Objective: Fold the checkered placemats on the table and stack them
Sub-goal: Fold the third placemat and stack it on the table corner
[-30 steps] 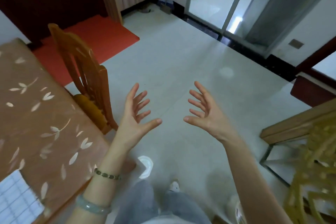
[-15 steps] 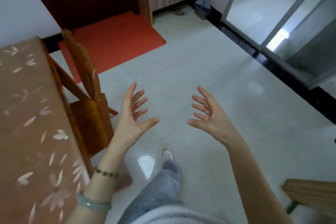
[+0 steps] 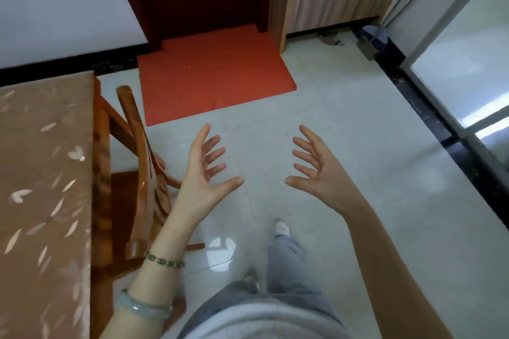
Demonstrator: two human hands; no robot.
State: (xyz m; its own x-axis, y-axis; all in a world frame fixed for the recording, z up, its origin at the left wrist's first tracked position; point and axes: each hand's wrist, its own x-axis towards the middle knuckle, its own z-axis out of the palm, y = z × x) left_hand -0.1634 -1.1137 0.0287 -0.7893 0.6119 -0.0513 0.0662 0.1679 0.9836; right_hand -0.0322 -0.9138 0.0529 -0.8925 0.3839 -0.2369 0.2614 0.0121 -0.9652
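Well apart, left hand (image 3: 202,173) and right hand (image 3: 316,170) hover empty, fingers spread.

One wide-angle head-worn view, forward and steeply down, floor (image 3: 344,124) ahead, table (image 3: 41,173) at left.

bare floor tiles (image 3: 344,124) ahead, wooden chair (image 3: 140,170) tucked against table (image 3: 41,173) at left (blocking that side)

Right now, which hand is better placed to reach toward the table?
Likely the left. The left hand is open beside the chair, on the side where the table stands. The right hand, also open, is farther off over the floor.
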